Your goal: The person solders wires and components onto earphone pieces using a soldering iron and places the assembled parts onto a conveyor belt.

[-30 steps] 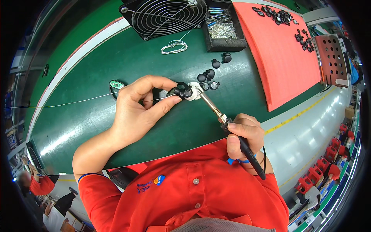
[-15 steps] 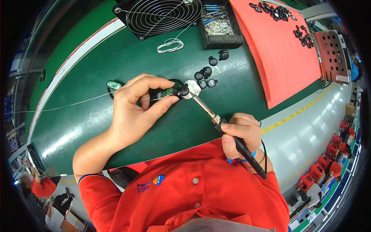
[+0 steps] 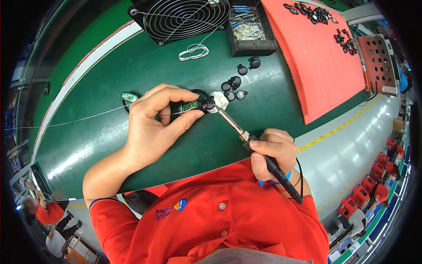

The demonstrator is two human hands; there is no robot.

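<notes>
Head | left grip (image 3: 151, 116): pinching 1 device (image 3: 191, 105) | right grip (image 3: 278, 152): clasping 1 soldering iron (image 3: 237, 128)

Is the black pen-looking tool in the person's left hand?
No, the right hand holds the black-handled soldering iron, while the left hand holds a small black part with a green circuit board.

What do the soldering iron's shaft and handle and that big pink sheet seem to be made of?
Shaft: shiny metal, possibly steel, from its silvery glints. Handle: black, fairly smooth, probably plastic. Pink sheet: matte, thick, soft-looking edge, so likely foam.
</notes>
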